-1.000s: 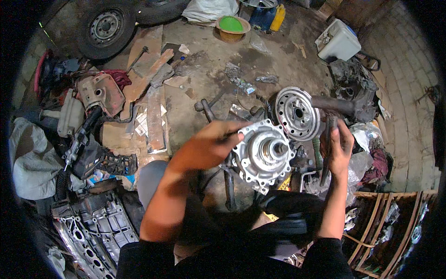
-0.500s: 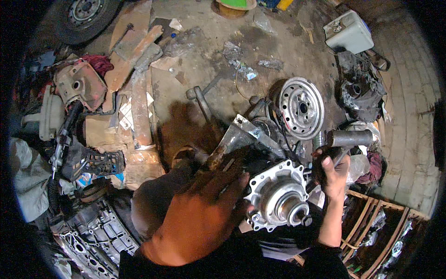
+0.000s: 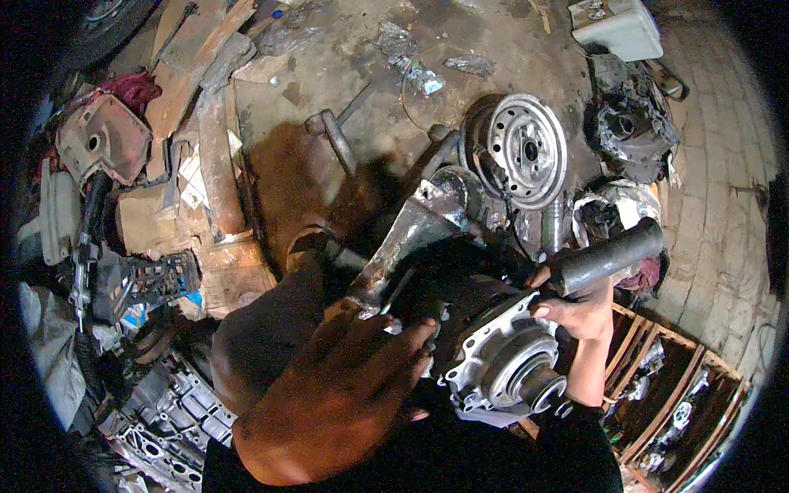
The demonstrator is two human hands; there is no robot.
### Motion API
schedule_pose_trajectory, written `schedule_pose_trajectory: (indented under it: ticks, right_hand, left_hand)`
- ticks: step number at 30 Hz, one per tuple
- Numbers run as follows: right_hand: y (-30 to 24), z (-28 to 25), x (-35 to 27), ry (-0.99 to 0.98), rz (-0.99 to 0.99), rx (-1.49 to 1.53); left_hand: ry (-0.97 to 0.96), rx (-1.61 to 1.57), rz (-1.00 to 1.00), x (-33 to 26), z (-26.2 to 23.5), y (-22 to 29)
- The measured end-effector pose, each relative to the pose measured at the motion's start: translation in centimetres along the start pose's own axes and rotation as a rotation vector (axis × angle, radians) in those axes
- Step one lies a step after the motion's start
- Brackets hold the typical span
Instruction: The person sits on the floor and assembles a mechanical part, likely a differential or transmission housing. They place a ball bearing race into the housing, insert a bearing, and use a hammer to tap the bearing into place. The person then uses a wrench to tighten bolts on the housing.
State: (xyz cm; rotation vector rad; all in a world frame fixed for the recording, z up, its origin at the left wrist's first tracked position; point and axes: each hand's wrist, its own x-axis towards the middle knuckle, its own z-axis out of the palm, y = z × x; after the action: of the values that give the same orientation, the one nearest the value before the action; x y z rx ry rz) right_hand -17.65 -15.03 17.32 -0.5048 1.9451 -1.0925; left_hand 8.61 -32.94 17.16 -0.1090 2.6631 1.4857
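A silver flanged metal housing, with bolt holes round its rim and a stepped shaft end, sits tilted close to my body on a dark assembly. My right hand is closed round a hammer with a thick cylindrical head; its thumb lies at the flange's upper edge. My left hand rests at the assembly's left side, palm down, fingers stretched forward and slightly apart. A thin rod shows by its fingertips; whether they touch it is unclear. Beyond extends a worn metal arm.
A steel wheel rim stands ahead to the right. A slatted wooden crate with metal parts is at lower right, an engine part at lower left. Cardboard and a pinkish metal part lie left; a white box stands far right.
The silver housing has turned so its shaft end points more to the lower right. My right hand has come in against its rim with the hammer. My view has shifted, moving the background upward.
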Motion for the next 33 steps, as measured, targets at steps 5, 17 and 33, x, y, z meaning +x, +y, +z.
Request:
schedule_pose_trajectory:
  ticks: [5, 17, 33]
  right_hand:
    - [0.0, -1.2, 0.0, -0.088, -0.036, -0.239]
    - [1.8, -1.4, 0.7, -0.077, -0.201, 0.002]
    - [0.4, -1.1, 2.3, -0.215, -0.315, -0.127]
  left_hand:
    - [-0.013, 0.236, -0.195, 0.0, 1.0, 0.7]
    - [0.246, 0.281, -0.163, 1.5, 4.2, -0.3]
    - [0.134, 0.159, -0.167, 1.2, 4.8, -0.6]
